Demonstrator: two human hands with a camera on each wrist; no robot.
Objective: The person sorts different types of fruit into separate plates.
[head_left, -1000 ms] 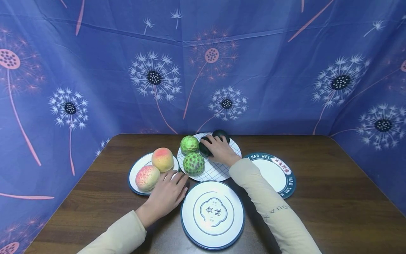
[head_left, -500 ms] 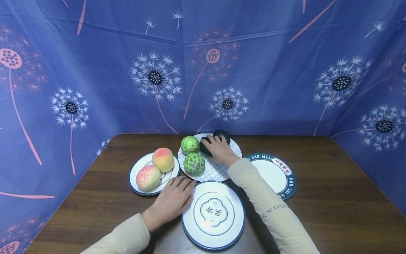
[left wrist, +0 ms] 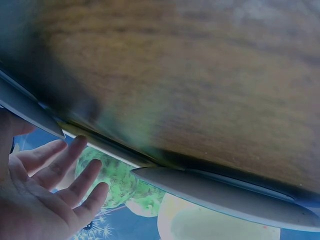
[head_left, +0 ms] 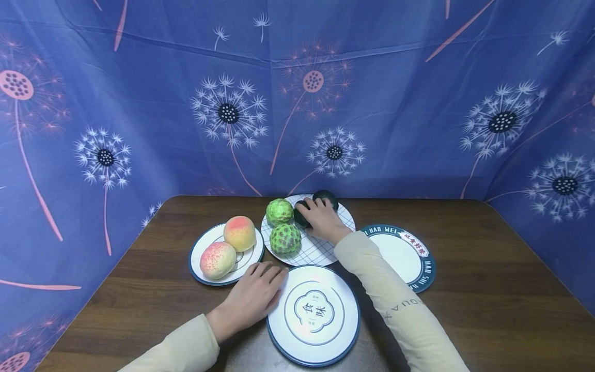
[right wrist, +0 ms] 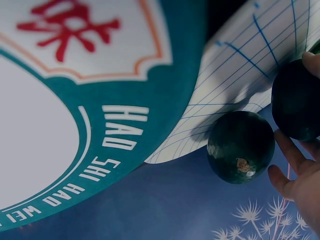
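Dark round fruit (right wrist: 294,105): one, at the back of the checked plate (head_left: 316,254), between a knobbly green fruit (head_left: 280,212) and a second dark fruit (right wrist: 241,150).

Grip: right hand (head_left: 325,222), thumb and fingers curled about the dark round fruit, fingertips close to its twin.

Handling, as I judge it: firm, smooth-skinned, apt to slip or roll, hardly fragile; weight I cannot tell. Best hold: round the widest part, thumb opposite fingers.

Left hand (head_left: 255,292): fingers loose, holding nothing, at the rim of the near white plate (head_left: 313,312); whether they touch it, I cannot tell.

Edges: the table's far edge lies just behind the checked plate, the blue curtain (head_left: 395,129) beyond. The green-rimmed plate (head_left: 397,258) stands close on the right, the peach plate (head_left: 252,253) on the left.

Room: overhead, and rightward past the green-rimmed plate, where wood tabletop (head_left: 488,268) runs widest.
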